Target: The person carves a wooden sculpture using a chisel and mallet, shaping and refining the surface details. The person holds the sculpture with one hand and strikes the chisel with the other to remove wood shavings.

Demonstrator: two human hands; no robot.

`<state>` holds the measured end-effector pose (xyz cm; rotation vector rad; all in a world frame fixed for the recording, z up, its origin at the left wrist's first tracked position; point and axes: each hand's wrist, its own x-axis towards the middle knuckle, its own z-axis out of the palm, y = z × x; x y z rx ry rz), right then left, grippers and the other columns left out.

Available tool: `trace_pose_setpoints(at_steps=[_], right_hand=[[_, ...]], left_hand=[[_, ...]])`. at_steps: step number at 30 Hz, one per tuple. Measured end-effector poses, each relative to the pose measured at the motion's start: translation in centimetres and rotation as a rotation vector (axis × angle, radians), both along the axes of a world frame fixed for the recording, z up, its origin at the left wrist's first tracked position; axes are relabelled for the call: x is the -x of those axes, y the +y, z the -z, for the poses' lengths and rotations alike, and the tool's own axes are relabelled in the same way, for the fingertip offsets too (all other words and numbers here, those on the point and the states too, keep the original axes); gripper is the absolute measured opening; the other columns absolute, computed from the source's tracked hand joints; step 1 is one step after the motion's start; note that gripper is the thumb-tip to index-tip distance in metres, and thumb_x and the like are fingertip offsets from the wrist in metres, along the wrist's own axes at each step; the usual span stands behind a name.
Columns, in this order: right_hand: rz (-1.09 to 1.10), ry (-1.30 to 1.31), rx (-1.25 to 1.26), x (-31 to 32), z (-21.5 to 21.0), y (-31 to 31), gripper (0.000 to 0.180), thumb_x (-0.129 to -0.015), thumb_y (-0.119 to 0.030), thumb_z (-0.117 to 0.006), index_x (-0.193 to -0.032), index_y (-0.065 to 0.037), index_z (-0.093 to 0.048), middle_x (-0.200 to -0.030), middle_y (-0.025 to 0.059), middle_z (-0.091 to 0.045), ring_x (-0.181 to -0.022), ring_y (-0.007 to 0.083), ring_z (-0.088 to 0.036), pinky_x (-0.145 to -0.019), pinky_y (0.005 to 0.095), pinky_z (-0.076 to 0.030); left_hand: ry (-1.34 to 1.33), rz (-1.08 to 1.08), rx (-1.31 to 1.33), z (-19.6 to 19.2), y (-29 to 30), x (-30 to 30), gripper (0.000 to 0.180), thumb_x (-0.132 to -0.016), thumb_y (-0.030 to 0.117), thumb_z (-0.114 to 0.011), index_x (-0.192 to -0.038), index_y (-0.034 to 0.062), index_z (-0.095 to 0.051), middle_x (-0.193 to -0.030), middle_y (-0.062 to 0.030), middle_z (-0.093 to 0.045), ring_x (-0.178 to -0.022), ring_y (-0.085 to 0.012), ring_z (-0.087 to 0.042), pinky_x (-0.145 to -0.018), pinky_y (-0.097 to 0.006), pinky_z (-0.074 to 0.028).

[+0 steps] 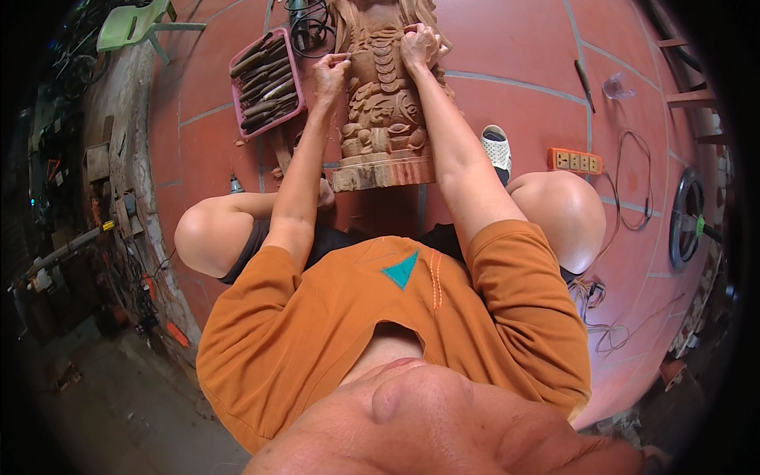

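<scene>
The carved wooden block (388, 87) is on the red tiled floor (514, 119), midway between its left and right edges, base end toward the person; whether it lies flat or leans back I cannot tell. It sits between the person's knees, probably so that both arms reach it equally.

The left hand (331, 77) is at the carving's left side, thumb and fingers pinched together; whether they grip something thin I cannot tell. The right hand (422, 47) rests with curled fingers against the carving's upper right side, perhaps to steady it; what, if anything, it grips is hidden.

A pink tray (295, 73) is toward the floor's left edge, just beside the left forearm, seemingly kept within easy reach. Its rim corrals a row of dark slim tools (265, 83), laid roughly side by side, likely for quick picking. Toward the floor's right edge, an orange power strip (575, 161) lies beyond the right knee, perhaps there to keep its cord (651, 170) away from the carving.
</scene>
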<state>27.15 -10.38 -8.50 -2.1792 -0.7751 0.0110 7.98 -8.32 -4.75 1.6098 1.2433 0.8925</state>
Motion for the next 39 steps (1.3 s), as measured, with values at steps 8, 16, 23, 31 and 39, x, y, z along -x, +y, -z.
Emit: trace_pose_setpoints(at_steps=[8,16,23,31,39], right_hand=[[0.011,0.018,0.024,-0.2,0.2,-0.1,0.016,-0.078,-0.019,-0.056,-0.082,-0.023,-0.071,-0.096,0.0021,-0.067,-0.098,0.0247,-0.058,-0.089,0.0484,-0.035],[0.005,0.026,0.016,-0.1,0.1,0.1,0.018,-0.079,-0.018,-0.055,-0.082,-0.024,-0.071,-0.096,0.002,-0.067,-0.099,0.0246,-0.057,-0.089,0.0471,-0.034],[0.015,0.023,-0.011,-0.1,0.1,0.0,0.018,-0.079,-0.019,-0.054,-0.082,-0.024,-0.071,-0.096,0.0024,-0.066,-0.099,0.0249,-0.057,-0.088,0.0453,-0.034],[0.007,0.065,0.021,0.3,-0.6,-0.2,0.018,-0.078,-0.017,-0.054,-0.08,-0.022,-0.071,-0.096,0.0024,-0.066,-0.099,0.0256,-0.057,-0.091,0.0457,-0.033],[0.017,0.006,-0.004,0.0,0.1,0.2,0.016,-0.079,-0.019,-0.056,-0.081,-0.024,-0.071,-0.094,0.0016,-0.066,-0.098,0.0232,-0.057,-0.09,0.0458,-0.034]], left_hand=[[-0.015,0.135,0.098,-2.7,-2.4,-1.3,0.018,-0.08,0.009,-0.066,-0.097,0.0024,-0.069,-0.071,0.0004,-0.063,-0.058,-0.0034,-0.052,-0.05,-0.017,-0.04],[0.18,0.068,-0.164,-2.1,0.0,-1.0,0.017,-0.083,0.01,-0.065,-0.098,0.0057,-0.071,-0.08,-0.0031,-0.066,-0.068,-0.0097,-0.058,-0.062,-0.023,-0.046],[0.249,0.201,-0.356,-2.3,0.1,-2.9,0.018,-0.074,0.015,-0.069,-0.092,0.0135,-0.074,-0.081,-0.0109,-0.064,-0.074,-0.0227,-0.063,-0.07,-0.033,-0.049],[0.451,0.054,-0.042,-1.0,2.1,1.7,0.021,-0.082,0.021,-0.065,-0.096,0.0077,-0.072,-0.075,-0.0068,-0.069,-0.062,-0.012,-0.06,-0.06,-0.028,-0.049],[0.474,0.237,-0.487,-2.8,2.1,-1.9,0.019,-0.08,0.023,-0.066,-0.095,0.0117,-0.072,-0.086,-0.013,-0.069,-0.078,-0.0248,-0.067,-0.069,-0.033,-0.05]])
